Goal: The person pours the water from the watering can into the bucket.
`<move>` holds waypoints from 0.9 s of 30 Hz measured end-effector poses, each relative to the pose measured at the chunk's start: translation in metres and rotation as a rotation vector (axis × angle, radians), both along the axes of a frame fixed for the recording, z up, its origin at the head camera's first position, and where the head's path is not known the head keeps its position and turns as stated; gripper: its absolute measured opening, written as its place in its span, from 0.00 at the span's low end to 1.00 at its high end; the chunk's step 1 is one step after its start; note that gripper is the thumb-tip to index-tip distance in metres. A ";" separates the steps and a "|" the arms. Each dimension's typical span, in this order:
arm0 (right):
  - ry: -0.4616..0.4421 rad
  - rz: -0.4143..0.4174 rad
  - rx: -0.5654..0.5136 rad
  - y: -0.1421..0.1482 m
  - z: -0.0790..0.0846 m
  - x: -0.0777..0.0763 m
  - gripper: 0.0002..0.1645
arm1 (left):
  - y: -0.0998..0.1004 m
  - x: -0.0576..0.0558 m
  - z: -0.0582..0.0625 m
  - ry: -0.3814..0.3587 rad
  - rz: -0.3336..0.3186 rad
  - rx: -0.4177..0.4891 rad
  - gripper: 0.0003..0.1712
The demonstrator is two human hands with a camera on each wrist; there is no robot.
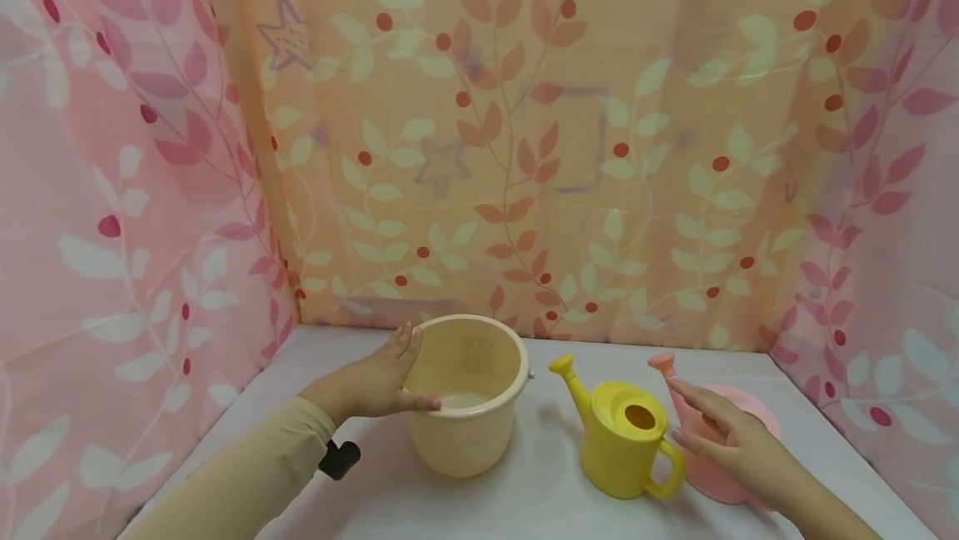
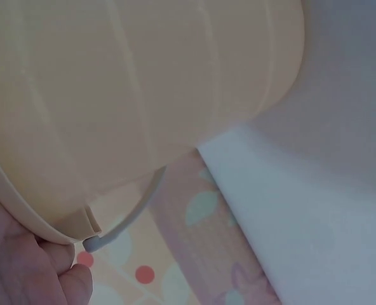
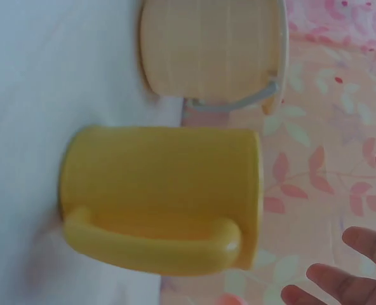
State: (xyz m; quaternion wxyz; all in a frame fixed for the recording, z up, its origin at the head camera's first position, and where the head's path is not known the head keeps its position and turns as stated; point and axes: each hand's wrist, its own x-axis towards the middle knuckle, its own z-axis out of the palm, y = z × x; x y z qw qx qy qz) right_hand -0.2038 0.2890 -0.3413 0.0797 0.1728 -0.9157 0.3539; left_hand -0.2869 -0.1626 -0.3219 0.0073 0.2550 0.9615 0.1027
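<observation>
A cream plastic bucket (image 1: 464, 440) stands upright at the table's middle, its mouth facing up. My left hand (image 1: 378, 378) holds its rim at the left side, with the thumb lying over the front of the rim. The bucket's grey handle (image 2: 134, 213) hangs on the far side in the left wrist view. To the right stands a yellow watering can (image 1: 622, 448), spout pointing left and handle to the right. My right hand (image 1: 730, 436) hovers right of it with fingers extended and apart, holding nothing. The right wrist view shows the can's handle (image 3: 153, 251) near these fingers.
Behind my right hand, partly covered by it, are a pink spout (image 1: 663, 365) and a pink rounded thing (image 1: 749, 407); its full shape is hidden. The white table (image 1: 539, 507) is enclosed by leaf-patterned curtains (image 1: 509, 149) at the back and both sides.
</observation>
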 end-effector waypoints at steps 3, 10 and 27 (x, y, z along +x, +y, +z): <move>-0.031 -0.011 -0.008 -0.003 -0.009 0.001 0.37 | -0.001 -0.002 -0.001 -0.007 0.007 -0.005 0.67; -0.046 0.076 -0.089 -0.011 -0.032 0.004 0.36 | -0.002 -0.002 0.000 -0.012 -0.004 0.000 0.65; -0.393 -0.038 -0.107 -0.012 -0.066 -0.002 0.56 | -0.001 -0.002 0.000 -0.020 0.013 -0.016 0.67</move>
